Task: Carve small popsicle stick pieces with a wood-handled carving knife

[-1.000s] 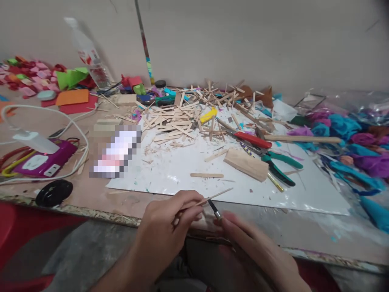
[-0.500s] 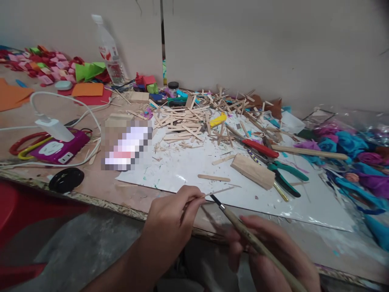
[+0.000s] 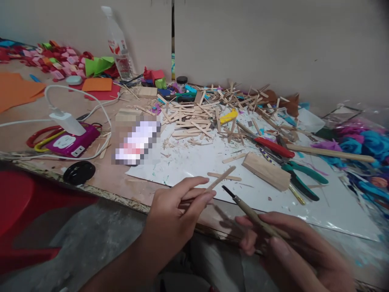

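Observation:
A flat wooden craft stick (image 3: 221,179) is pinched between the thumb and fingers of my left hand (image 3: 179,207), its free end pointing up and right. My right hand (image 3: 282,239) grips a carving knife (image 3: 243,205) with a wooden handle and a dark narrow blade. The blade tip is a little to the right of the held stick, apart from it. Another craft stick (image 3: 234,177) lies on the white sheet (image 3: 182,162) just behind. Right of that rests a wood block (image 3: 266,171).
A heap of craft sticks and shavings (image 3: 197,117) covers the back of the sheet. Green-handled pliers (image 3: 304,178) and a red-handled tool (image 3: 275,147) lie right. At left are a phone (image 3: 136,142), a purple power strip (image 3: 75,140) with cables, and a plastic bottle (image 3: 120,48).
The knife blade has moved right, off the craft stick. My left hand has turned the stick so its flat face shows. The whole view has shifted slightly left.

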A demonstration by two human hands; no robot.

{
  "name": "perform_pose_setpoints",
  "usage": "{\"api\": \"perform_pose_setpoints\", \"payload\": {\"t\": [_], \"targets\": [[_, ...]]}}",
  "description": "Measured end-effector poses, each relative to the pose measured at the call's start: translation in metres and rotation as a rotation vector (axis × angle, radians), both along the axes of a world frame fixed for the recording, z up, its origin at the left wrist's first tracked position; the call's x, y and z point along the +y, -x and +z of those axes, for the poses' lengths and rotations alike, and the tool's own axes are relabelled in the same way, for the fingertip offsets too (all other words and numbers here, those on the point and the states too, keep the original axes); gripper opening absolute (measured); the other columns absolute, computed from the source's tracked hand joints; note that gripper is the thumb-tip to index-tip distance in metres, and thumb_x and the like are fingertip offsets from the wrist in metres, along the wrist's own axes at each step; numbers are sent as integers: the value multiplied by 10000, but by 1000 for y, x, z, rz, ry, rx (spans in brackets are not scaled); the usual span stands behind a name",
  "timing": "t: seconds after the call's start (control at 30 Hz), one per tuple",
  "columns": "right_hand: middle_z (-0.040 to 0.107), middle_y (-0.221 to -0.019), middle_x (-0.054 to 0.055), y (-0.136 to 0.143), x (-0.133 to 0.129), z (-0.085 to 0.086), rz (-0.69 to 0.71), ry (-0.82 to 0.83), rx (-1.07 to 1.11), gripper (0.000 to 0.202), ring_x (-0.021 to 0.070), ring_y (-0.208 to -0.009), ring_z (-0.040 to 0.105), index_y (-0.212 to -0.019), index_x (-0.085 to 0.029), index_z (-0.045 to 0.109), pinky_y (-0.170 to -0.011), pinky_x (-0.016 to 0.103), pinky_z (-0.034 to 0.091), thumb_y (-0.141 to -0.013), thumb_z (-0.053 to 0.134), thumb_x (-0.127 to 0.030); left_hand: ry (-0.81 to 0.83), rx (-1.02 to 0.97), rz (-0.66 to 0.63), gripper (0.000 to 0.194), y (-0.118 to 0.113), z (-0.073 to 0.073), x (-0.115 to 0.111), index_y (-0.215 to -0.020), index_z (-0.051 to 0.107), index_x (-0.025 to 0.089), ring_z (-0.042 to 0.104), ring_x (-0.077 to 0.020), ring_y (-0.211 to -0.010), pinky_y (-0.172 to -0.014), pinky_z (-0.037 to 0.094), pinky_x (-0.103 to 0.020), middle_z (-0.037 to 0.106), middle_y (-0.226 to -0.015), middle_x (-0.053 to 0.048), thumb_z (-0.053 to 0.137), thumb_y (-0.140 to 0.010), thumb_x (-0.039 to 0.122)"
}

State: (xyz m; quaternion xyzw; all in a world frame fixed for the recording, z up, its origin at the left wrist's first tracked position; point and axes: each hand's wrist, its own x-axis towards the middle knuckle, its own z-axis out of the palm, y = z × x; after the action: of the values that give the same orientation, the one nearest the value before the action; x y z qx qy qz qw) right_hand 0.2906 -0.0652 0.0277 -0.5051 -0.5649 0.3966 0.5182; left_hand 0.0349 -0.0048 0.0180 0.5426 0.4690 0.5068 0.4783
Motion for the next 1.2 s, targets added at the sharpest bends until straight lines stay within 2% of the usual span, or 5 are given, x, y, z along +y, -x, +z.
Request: {"api": "perform_pose_setpoints", "payload": {"t": [0.13, 0.33, 0.83, 0.97, 1.2], "targets": [[1000, -1000, 54, 9, 2, -1, -99, -10, -69, 202, 256, -612, 884, -1339, -391, 1000, -615, 318, 788, -1167, 900, -426, 65, -67, -100, 173, 4, 3, 3, -1085, 940, 241, 1016, -257, -855, -819, 847, -265, 1007, -1011, -27, 800, -1184, 217], [989, -977, -17, 2, -12, -15, -218, -196, -474, 281, 220, -694, 905, -1451, -471, 989, -717, 295, 804, -1211, 847, -445, 46, 2, -134, 212, 10, 3, 0, -1085, 924, 240, 989, -242, -779, -764, 839, -277, 982, -930, -21, 779, -1235, 279], [993, -1021, -25, -1, 3, -23, -1, -359, -634, 518, 189, -620, 887, -1704, -411, 848, -708, 268, 804, -1226, 773, -225, -317, 591, 31, 327, 5, -1, -9, -1124, 965, 325, 946, -186, -820, -789, 749, -249, 1001, -1016, 28, 701, -1235, 169], [1013, -1073, 6, 10, 21, -12, -8, -397, -641, 328, 234, -702, 945, -1504, -371, 918, -666, 265, 793, -1242, 746, -274, -384, 667, 73, 342, 6, -4, -14, -1330, 971, 336, 1004, -217, -1046, -985, 810, -280, 1028, -1209, 9, 711, -1237, 134], [1013, -1060, -46, 13, 31, -6, 24, -394, -611, 252, 188, -714, 951, -1325, -375, 977, -673, 166, 750, -1304, 725, -372, -499, 727, 77, 358, 10, -12, -15, -1469, 913, 282, 1011, -217, -1050, -915, 808, -261, 1030, -1252, -24, 735, -1222, 95]]}}
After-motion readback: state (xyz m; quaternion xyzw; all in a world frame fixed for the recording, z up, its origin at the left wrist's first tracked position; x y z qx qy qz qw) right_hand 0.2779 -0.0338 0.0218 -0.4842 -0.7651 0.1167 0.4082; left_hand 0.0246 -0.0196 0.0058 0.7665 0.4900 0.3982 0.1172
